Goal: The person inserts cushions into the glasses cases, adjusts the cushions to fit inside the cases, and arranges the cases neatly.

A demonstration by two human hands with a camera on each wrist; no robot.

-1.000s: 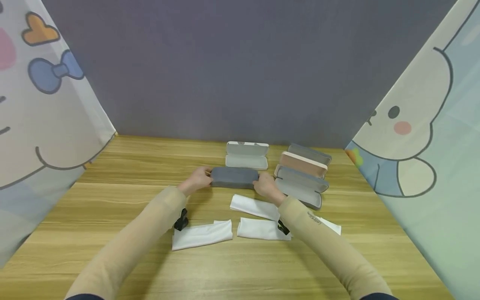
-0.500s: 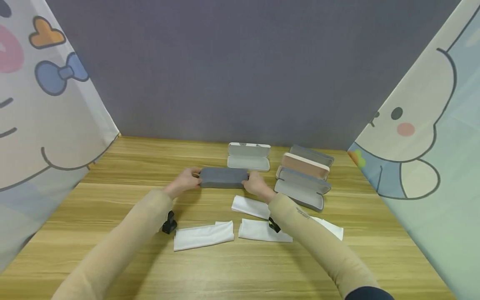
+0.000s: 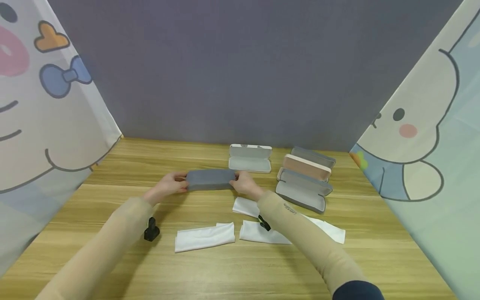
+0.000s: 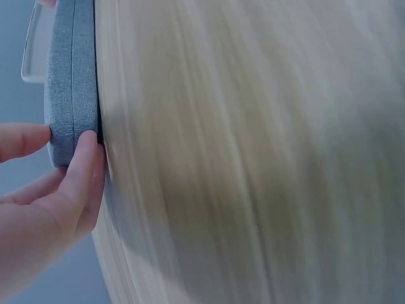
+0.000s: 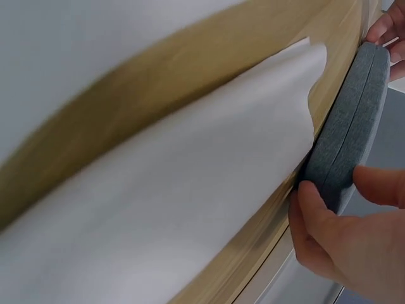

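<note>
A closed grey glasses case (image 3: pixel 210 179) with a fabric-like surface lies lengthwise between my two hands, low over the wooden table. My left hand (image 3: pixel 170 184) grips its left end, thumb and fingers on opposite sides of the case (image 4: pixel 71 82) in the left wrist view. At the other end my right hand (image 3: pixel 245 183) pinches the case the same way; the seam along the side of the case (image 5: pixel 350 123) shows in the right wrist view. In front of the right hand lies a folded white cloth (image 3: pixel 245 207), partly hidden by the right forearm.
Behind the case an open white glasses case (image 3: pixel 249 164) stands. To the right are an open grey case (image 3: pixel 300 193), a pink one (image 3: pixel 306 166) and another grey one (image 3: pixel 314 155). More folded white cloths (image 3: pixel 205 237) lie in front. A grey panel (image 3: pixel 240 75) closes the back.
Both hands have carried the grey glasses case to the left, away from the open cases on the right. The grip at both ends stays the same. The head view has shifted slightly.
</note>
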